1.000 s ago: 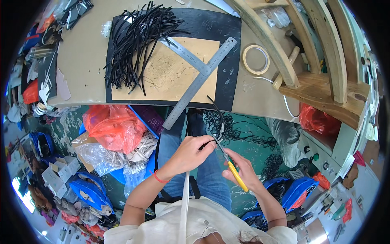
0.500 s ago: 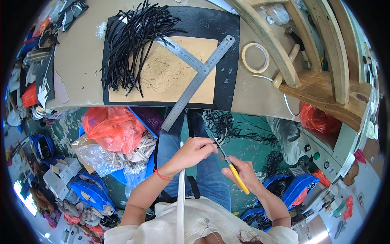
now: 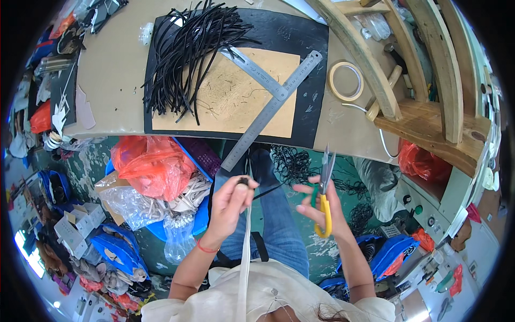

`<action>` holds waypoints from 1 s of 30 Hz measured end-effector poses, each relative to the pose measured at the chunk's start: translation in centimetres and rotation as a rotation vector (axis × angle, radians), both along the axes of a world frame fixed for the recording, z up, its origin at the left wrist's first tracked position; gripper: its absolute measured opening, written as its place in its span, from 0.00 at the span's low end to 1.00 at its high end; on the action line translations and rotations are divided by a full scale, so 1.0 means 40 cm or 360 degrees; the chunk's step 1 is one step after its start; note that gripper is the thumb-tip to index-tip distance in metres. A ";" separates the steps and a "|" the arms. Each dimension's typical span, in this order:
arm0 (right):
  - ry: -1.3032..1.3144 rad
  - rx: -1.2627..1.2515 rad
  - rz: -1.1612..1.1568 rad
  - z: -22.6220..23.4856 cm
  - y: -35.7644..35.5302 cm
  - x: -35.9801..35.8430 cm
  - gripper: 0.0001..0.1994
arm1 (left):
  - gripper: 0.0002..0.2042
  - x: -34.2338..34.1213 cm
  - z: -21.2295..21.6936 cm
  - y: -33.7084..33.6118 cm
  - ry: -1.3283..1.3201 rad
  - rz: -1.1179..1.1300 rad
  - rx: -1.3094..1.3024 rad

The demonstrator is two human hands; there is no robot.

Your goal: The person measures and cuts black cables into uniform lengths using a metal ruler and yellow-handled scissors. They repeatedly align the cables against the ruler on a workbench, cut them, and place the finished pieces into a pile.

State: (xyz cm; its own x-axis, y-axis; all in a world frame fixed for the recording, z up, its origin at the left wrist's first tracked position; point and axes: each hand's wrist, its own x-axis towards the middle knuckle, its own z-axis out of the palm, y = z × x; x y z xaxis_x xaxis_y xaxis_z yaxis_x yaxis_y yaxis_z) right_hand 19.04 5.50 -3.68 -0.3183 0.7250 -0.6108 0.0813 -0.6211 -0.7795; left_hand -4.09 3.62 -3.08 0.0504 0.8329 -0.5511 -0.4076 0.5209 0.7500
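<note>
My left hand [image 3: 229,208] is closed in a pinch over my lap, gripping a thin black strip [image 3: 268,191] whose end sticks out to the right. A dark bit of it shows at the fingertips. Below this hand a long white strap [image 3: 244,268] runs down along my shirt; whether the fingers hold it too I cannot tell. To the right, my right hand [image 3: 333,203] holds scissors [image 3: 324,185] with yellow and green on the handles. Their blades point up toward the table, slightly apart, clear of the strip. Some right fingers are stretched out.
On the table, a bundle of black strips [image 3: 182,59] and a T-shaped metal ruler [image 3: 268,110] lie on a tan board [image 3: 225,126]. A tape roll [image 3: 333,86] and wooden frame [image 3: 424,121] are right. Below stand a blue tub [image 3: 156,229] and tangled black cords [image 3: 292,163].
The scissors have come away from my left hand, moving right and turning blades up. My left hand has shifted slightly left and turned, with the black strip now showing beside it.
</note>
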 end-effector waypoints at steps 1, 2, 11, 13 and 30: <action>0.0173 -0.0058 -0.0083 0.000 0.005 -0.040 0.32 | 0.12 -0.002 0.011 -0.013 -0.0080 0.0119 0.0031; 0.0302 0.0055 -0.0050 -0.015 -0.009 -0.084 0.32 | 0.12 0.001 0.025 -0.024 -0.0166 0.0230 0.0066; -0.0791 0.0333 0.0814 -0.318 -0.108 -0.116 0.22 | 0.04 -0.214 0.264 -0.087 -0.0585 0.0951 0.0839; -0.0960 0.0583 0.0846 -0.387 -0.099 -0.020 0.24 | 0.03 -0.285 0.282 -0.117 -0.0404 0.1019 0.0881; -0.0833 0.0298 0.0659 -0.126 -0.089 0.033 0.28 | 0.12 -0.144 0.095 -0.038 0.0372 -0.0184 -0.0027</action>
